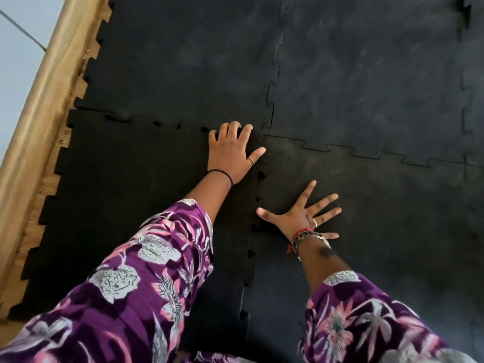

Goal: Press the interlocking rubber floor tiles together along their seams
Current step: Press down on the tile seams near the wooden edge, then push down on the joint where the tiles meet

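A view from above of a person's two hands on black interlocking rubber floor tiles [162, 195] with jigsaw-toothed edges, laid on the floor beside a pale wooden border [39, 100] at the left. The left hand [231, 150] rests at the far right corner of the near-left tile, its fingers [230, 128] curled and bearing down just where four tiles meet; it grips nothing. The right hand [301, 218] lies flat on the near-right tile [379, 231], fingers splayed wide and empty, palm down. Between the hands, running from the corner toward the viewer, is the seam [252, 231] that looks least settled: small dark gaps show between its teeth, and the left tile's edge seems to sit slightly proud. A second seam [167, 124] runs leftward from the left hand, also showing open notches and one raised bump. The seams among the farther and right-hand tiles look closed and flush. The right hand is nearer the lengthwise seam, just to its right; pressing would likely proceed along that line toward the viewer.
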